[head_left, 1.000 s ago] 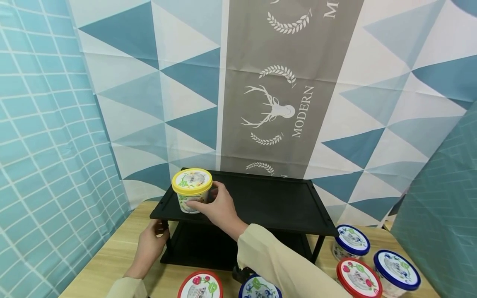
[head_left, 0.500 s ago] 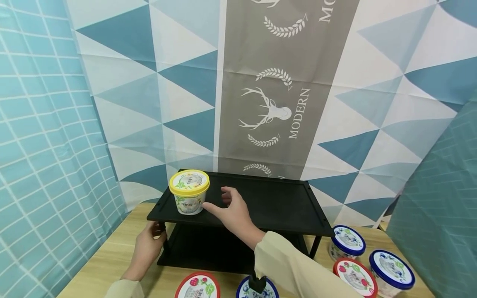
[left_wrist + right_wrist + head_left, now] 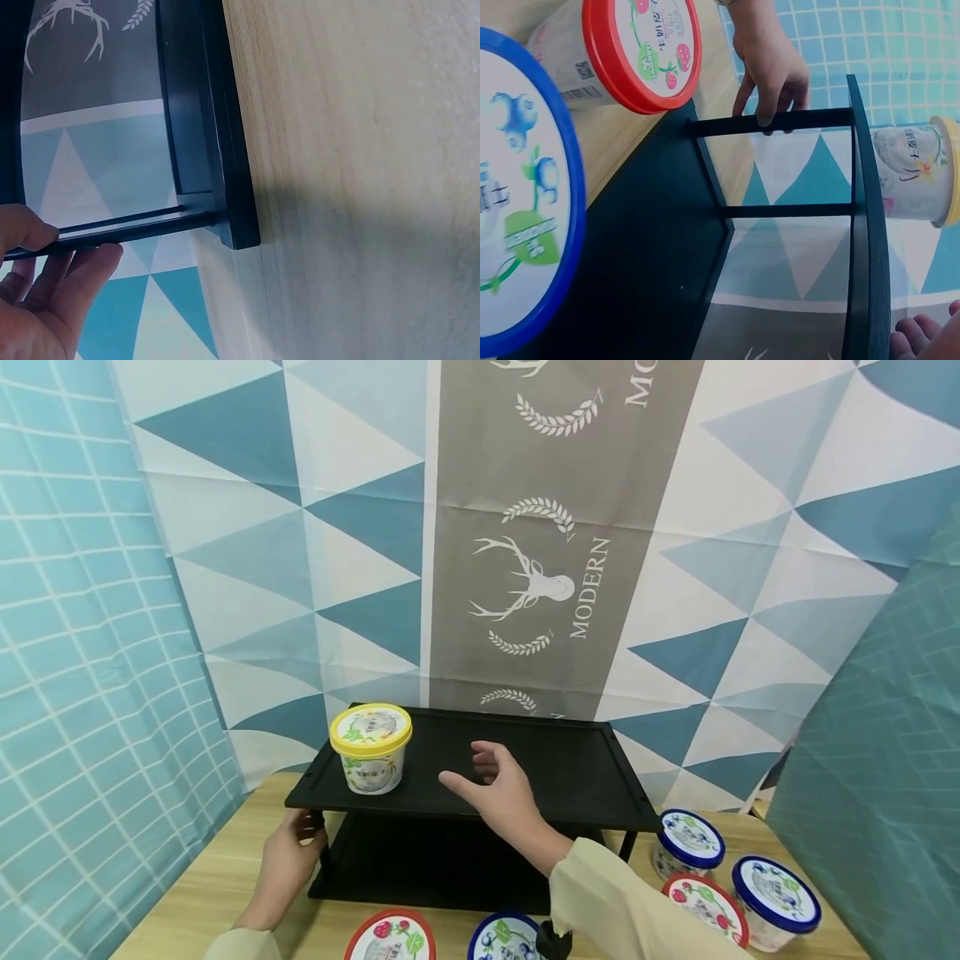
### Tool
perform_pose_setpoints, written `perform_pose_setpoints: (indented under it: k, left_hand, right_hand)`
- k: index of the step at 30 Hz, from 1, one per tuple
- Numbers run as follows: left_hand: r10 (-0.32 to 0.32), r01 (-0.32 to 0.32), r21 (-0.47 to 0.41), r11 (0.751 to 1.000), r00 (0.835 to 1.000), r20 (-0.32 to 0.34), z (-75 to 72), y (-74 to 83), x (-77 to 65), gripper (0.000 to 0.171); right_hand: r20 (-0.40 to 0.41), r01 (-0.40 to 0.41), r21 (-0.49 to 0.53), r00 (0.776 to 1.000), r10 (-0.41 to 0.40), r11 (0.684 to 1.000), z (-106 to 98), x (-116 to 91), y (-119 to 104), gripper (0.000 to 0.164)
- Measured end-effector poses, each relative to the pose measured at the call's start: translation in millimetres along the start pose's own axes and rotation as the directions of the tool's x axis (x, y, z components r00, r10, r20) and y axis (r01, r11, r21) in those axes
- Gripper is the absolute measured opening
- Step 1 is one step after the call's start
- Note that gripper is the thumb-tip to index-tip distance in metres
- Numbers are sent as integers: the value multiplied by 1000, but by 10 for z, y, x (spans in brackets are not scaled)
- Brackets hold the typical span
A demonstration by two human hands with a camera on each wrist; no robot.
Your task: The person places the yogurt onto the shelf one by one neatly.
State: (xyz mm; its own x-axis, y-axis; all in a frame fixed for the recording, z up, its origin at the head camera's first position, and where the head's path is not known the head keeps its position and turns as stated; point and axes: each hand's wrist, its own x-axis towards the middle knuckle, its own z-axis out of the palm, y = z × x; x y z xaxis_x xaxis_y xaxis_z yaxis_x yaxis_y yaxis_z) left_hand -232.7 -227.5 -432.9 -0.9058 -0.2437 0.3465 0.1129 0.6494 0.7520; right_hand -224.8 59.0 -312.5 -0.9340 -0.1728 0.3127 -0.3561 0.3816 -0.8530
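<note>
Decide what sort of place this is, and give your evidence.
Probably a staged tabletop set-up, perhaps imitating a shop display: a creased, patterned backdrop rises behind a wooden table, where a black two-tier shelf holds a yellow-lidded tub.

grey wall cloth [image 3: 543, 539]: "modern" in white caps, sideways; copy above it cut off by the frame edge. red-lidded tub [image 3: 641, 56]: lid looks like 牛奶皮子. yellow-lidded tub [image 3: 915, 172]: side, roughly 奶皮子. blue-lidded tub [image 3: 525, 202]: characters cut off, unreadable.
</note>
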Motion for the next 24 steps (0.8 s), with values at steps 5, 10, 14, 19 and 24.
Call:
perform_pose_setpoints:
  k: [5,10,14,19,24]
  left_hand:
    - [-18,18,-5,1000,999,31,-8,2,8,41]
    - [-17,17,-3,1000,999,44,-10,2,6,41]
    - [2,-2,-4,1000,1000,31,-15,7,-4,42]
    - [3,-3,-1,1000,1000,29,-16,6,-7,43]
    - [4,-4,1,1000,1000,24,-13,9,-5,42]
  right_hand:
    - [-31,-13,-3,999,13,1000,-117,-56,38,63]
    - [-44,-22,7,999,23,1000,-241,-140,81,61]
    - [-56,-19,39,998,21,999,-328,-222,101,58]
    - [-42,-34,82,998,38,996,-388,-353,120,56]
    - [-30,-58,111,998,61,992,-440,-489,132,56]
